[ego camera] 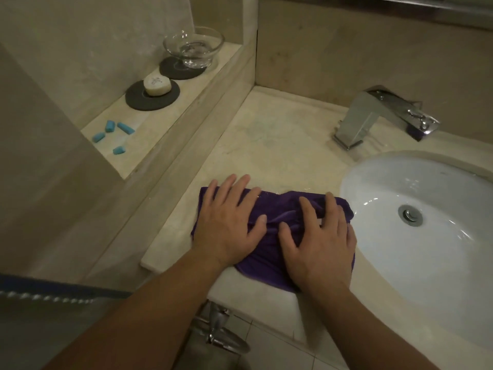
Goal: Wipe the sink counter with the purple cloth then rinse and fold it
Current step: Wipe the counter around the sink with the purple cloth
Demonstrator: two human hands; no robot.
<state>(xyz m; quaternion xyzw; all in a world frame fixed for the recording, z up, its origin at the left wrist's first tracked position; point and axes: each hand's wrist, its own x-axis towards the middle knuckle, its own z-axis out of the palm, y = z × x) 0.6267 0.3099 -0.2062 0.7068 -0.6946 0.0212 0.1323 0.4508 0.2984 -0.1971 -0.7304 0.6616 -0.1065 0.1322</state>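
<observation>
The purple cloth (272, 231) lies bunched and partly flattened on the beige stone counter (269, 148), just left of the white oval sink (437, 222). My left hand (229, 222) presses flat on the cloth's left half, fingers straight and spread. My right hand (320, 241) presses flat on its right half, fingers spread, close to the sink's rim. Much of the cloth is hidden under both palms.
A chrome faucet (381, 116) stands behind the sink. A raised ledge on the left carries a soap bar (157, 85) on a dark coaster, a glass bowl (193, 46) and several small blue pieces (113, 136). A metal fixture (218, 332) shows below the counter's front edge.
</observation>
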